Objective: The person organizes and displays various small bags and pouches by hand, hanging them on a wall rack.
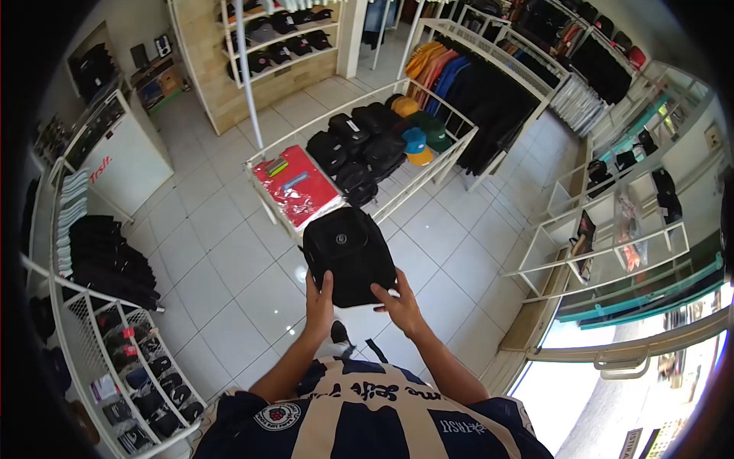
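Note:
A black shoulder bag [350,258] with a small round emblem on its front flap is held out before my chest. My left hand [319,300] grips its lower left edge, thumb on the front face. On the lower right corner, my right hand [401,307] is closed round the bag in the same way. Just beyond the bag stands a white-framed display table [258,183]. Red folded clothing [294,186] in clear plastic lies on its near end, beside a pile of black bags [365,141]. A black strap end [375,350] dangles below the bag.
Colourful caps [415,141] sit at the table's far end, near a rack of hanging shirts [482,99]. Left are a white counter [134,164] and a wire rack of small items [145,375]. White shelving [604,256] and a glass door [627,367] border the right.

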`<state>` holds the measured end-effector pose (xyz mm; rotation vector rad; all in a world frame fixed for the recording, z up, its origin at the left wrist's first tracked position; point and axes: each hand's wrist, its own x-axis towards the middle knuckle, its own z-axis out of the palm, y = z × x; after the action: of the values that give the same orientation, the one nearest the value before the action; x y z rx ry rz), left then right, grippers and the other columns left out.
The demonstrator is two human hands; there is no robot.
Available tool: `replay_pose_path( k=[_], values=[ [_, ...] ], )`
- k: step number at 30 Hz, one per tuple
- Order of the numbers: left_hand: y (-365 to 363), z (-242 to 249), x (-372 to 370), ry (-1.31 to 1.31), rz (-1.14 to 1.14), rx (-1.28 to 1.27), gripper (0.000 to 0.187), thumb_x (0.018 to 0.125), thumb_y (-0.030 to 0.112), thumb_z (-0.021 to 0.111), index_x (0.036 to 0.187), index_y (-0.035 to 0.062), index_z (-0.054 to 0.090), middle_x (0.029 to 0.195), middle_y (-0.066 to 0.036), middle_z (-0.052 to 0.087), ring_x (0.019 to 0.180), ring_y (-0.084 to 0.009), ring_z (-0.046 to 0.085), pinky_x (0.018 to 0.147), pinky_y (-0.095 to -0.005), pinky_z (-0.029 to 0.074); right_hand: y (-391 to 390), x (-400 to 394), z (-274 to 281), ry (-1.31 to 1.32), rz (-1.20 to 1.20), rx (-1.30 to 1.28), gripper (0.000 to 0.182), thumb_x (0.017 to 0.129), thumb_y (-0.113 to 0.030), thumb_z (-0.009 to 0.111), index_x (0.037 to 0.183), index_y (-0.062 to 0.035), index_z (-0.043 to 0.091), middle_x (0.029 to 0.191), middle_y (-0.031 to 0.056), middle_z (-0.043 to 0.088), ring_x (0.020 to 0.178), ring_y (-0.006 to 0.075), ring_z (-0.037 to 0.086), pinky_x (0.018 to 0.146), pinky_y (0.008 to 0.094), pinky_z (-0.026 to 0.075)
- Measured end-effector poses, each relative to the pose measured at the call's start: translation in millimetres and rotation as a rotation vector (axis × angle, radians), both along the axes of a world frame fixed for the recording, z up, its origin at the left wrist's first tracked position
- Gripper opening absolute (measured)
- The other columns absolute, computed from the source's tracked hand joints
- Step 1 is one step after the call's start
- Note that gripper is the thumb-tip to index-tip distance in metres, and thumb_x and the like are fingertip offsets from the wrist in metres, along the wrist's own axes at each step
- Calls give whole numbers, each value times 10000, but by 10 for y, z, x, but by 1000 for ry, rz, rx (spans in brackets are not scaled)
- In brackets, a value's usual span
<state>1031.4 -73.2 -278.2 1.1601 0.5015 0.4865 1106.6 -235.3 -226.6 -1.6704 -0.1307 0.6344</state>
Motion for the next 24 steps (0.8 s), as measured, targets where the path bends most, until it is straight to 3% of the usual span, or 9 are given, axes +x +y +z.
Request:
replay_pose_path(
  k=[3, 4, 7, 9, 11, 14, 18, 21, 24],
  values=[
    [170, 152, 462, 69, -198, -19, 601, 1051, 314, 532, 1504, -1, 291, 1342, -159, 546, 1169, -193, 566, 1000, -298, 454, -22, 346, -5, 23, -39, 24, 667, 953, -268, 671, 1496, -55, 348, 1156, 183, 611, 931, 256, 672, 732, 352, 595],
    [224, 283, 587, 179, -258, 21, 660, 1019, 322, 586, 1514, 15, 276, 1276, -155, 578, 1033, -167, 621, 838, -263, 519, -28, 442, -8, 72, -100, 64, 648, 955, -270, 665, 1486, -61, 357, 1146, 181, 613, 927, 247, 671, 729, 348, 594],
    [321, 120, 967, 181, -388, 78, 727, 977, 312, 653, 1523, 34, 262, 1230, -158, 583, 946, -158, 637, 713, -241, 528, -43, 707, -187, 117, -195, 116, 588, 955, -260, 651, 1447, -74, 387, 1117, 175, 617, 888, 226, 676, 718, 340, 592],
    [376, -1, 1163, 194, -431, 71, 804, 928, 299, 717, 1533, 58, 244, 1229, -170, 581, 956, -198, 647, 676, -274, 544, -81, 831, -298, 253, -290, 156, 561, 949, -230, 646, 1423, -64, 397, 1106, 177, 619, 817, 217, 679, 701, 336, 588],
    [358, 143, 1310, 382, -551, 137, 905, 902, 325, 746, 1563, 67, 185, 1349, -189, 517, 1122, -269, 616, 771, -327, 575, -90, 1034, -481, 307, -308, 139, 559, 943, -208, 645, 1418, -52, 395, 1065, 181, 631, 746, 212, 671, 676, 333, 583],
    [239, -9, 1610, 411, -457, 71, 973, 871, 317, 777, 1574, 79, 149, 1359, -203, 494, 1117, -296, 617, 699, -349, 598, -41, 1464, -661, 269, -240, 57, 576, 937, -199, 650, 1423, -40, 386, 985, 182, 650, 716, 211, 669, 640, 322, 574],
    [264, -443, 2125, 506, -350, -32, 1020, 852, 294, 793, 1589, 127, 108, 1381, -209, 477, 1119, -318, 624, 645, -362, 617, 28, 2252, -915, 310, -91, -32, 594, 938, -209, 658, 1433, -43, 377, 1021, 198, 646, 743, 212, 682, 648, 321, 577],
    [359, -675, 2685, 541, -262, -92, 1033, 844, 270, 801, 1596, 148, 104, 1394, -228, 464, 1133, -331, 625, 650, -356, 626, 230, 3053, -1039, 322, 18, -108, 562, 939, -213, 669, 1412, -39, 423, 1104, 192, 633, 779, 206, 692, 662, 320, 587],
    [427, -1001, 3178, 542, -79, -148, 987, 853, 197, 797, 1589, 138, 141, 1324, -233, 517, 1090, -317, 648, 673, -343, 626, 324, 3844, -1596, 182, 193, -220, 500, 903, -269, 729, 1284, 17, 578, 1184, 196, 594, 786, 200, 703, 631, 309, 588]
  ],
)
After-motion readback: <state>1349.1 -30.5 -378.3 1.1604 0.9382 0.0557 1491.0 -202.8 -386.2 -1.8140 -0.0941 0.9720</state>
